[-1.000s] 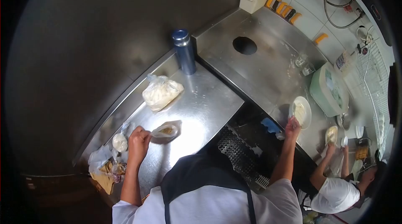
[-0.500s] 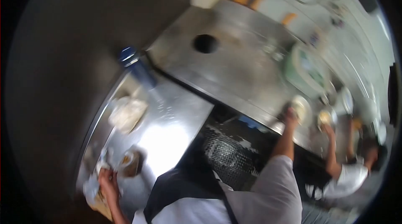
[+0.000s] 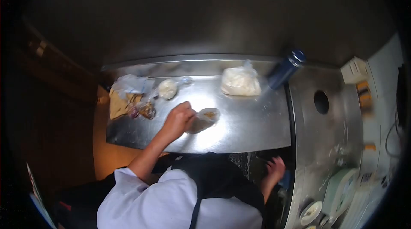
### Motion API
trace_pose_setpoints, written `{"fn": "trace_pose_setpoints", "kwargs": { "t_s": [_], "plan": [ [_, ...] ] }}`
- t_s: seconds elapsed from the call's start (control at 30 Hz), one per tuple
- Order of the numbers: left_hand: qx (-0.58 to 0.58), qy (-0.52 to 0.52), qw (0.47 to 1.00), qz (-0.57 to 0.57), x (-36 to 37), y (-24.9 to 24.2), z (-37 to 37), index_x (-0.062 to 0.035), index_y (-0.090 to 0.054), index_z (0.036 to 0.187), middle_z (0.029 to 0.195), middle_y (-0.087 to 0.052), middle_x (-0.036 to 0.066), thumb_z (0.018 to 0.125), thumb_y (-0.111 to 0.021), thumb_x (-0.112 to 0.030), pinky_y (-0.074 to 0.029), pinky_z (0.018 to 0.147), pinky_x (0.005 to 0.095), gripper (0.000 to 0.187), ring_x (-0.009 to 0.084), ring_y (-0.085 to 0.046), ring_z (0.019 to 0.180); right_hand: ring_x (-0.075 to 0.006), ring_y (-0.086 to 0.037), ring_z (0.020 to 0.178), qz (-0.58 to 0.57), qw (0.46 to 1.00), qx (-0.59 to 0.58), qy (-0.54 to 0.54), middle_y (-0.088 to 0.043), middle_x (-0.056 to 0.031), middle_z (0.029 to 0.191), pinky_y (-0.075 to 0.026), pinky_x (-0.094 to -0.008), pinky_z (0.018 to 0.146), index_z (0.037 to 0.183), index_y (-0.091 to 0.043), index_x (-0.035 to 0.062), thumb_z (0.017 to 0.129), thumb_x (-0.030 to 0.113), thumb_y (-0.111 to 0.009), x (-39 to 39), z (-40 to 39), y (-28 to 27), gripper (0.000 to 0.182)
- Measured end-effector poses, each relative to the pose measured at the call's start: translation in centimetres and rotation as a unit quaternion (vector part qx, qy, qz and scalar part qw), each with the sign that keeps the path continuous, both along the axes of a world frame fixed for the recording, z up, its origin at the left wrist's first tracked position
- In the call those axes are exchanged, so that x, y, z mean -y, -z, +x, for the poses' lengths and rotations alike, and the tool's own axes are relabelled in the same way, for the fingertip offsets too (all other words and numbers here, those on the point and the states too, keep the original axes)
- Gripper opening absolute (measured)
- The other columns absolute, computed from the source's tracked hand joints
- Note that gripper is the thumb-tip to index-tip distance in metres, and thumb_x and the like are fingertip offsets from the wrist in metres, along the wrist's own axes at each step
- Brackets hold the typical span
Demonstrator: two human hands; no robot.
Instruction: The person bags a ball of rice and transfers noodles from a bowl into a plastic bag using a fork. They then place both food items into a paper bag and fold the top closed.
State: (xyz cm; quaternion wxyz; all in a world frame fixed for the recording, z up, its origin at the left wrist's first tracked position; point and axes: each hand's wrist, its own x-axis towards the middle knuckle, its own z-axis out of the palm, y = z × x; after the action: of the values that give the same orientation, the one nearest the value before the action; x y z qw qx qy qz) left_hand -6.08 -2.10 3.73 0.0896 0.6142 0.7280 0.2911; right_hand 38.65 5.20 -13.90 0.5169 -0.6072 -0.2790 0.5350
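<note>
In the head view we look down on a steel counter (image 3: 239, 130), and our left hand (image 3: 177, 120) rests on it near the middle. The fingers are curled and pinch the left end of a small plastic bag (image 3: 204, 119) with something brownish inside. So the bag lies directly to the right of the fingers and touches them. Its long axis runs left to right along the counter, with a slight tilt upward to the right, and the free end points away from the hand toward the large bag of white food (image 3: 240, 82).

Our right hand (image 3: 274, 171) is well apart from the small bag. It hangs below the front edge of the counter, over the dark gap beside the second steel surface. Its fingers look loosely spread and we see nothing in them. The left hand is clearly the nearer one to the small bag.

Behind the left hand, a round white lump in a wrap (image 3: 167, 88) lies near the back wall, and to its left is a heap of crumpled wraps and brown paper (image 3: 126, 98). A blue bottle (image 3: 286, 69) stands at the far right corner of the counter, just beside the large bag. On the second surface there is a round hole (image 3: 321, 102), and a white plate (image 3: 311, 212) is at the lower edge, small and hard to read.
</note>
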Motion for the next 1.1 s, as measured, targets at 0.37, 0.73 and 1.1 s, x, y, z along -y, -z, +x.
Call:
{"fn": "trace_pose_setpoints", "kwargs": {
  "t_s": [0.37, 0.73, 1.1],
  "plan": [
    [-0.026, -0.037, 0.994, 0.095, 2.7, 3.5, 0.8, -0.0025, -0.062, 0.077, 0.084, -0.058, 0.014, 0.081, -0.068, -0.008, -0.052, 0.071, 0.0447, 0.009, 0.0334, -0.063, 0.083, -0.0154, -0.061, 0.071, 0.292, 0.739, 0.208, -0.570, -0.066, -0.0074, 0.091, -0.052, -0.0304, 0.067, 0.109, -0.065, 0.0056, 0.080, 0.004, -0.077, -6.8, -27.6, -6.6, 0.031],
    [0.031, -0.073, 0.995, 0.060, 1.5, 3.9, 2.9, -0.0009, -0.063, 0.083, 0.084, -0.063, 0.016, 0.084, -0.067, -0.011, -0.051, 0.077, 0.0476, 0.011, 0.0384, -0.065, 0.089, -0.0100, -0.054, 0.059, 0.067, 0.663, 0.104, -0.738, -0.063, -0.0030, 0.082, -0.047, -0.0261, 0.052, 0.108, -0.064, 0.0036, 0.081, 0.003, -0.079, -9.0, -30.0, -6.9, 0.031],
    [0.045, -0.216, 0.972, 0.077, 3.3, -1.1, 5.8, 0.0043, -0.062, 0.079, 0.082, -0.064, 0.021, 0.084, -0.068, -0.011, -0.051, 0.074, 0.0497, 0.017, 0.0425, -0.065, 0.086, -0.0060, -0.046, 0.057, 0.193, 0.684, -0.083, -0.699, -0.050, 0.0037, 0.075, -0.040, -0.0223, 0.046, 0.099, -0.053, 0.0080, 0.093, 0.007, -0.072, -13.5, -30.2, -9.1, 0.019]
  ]
}}
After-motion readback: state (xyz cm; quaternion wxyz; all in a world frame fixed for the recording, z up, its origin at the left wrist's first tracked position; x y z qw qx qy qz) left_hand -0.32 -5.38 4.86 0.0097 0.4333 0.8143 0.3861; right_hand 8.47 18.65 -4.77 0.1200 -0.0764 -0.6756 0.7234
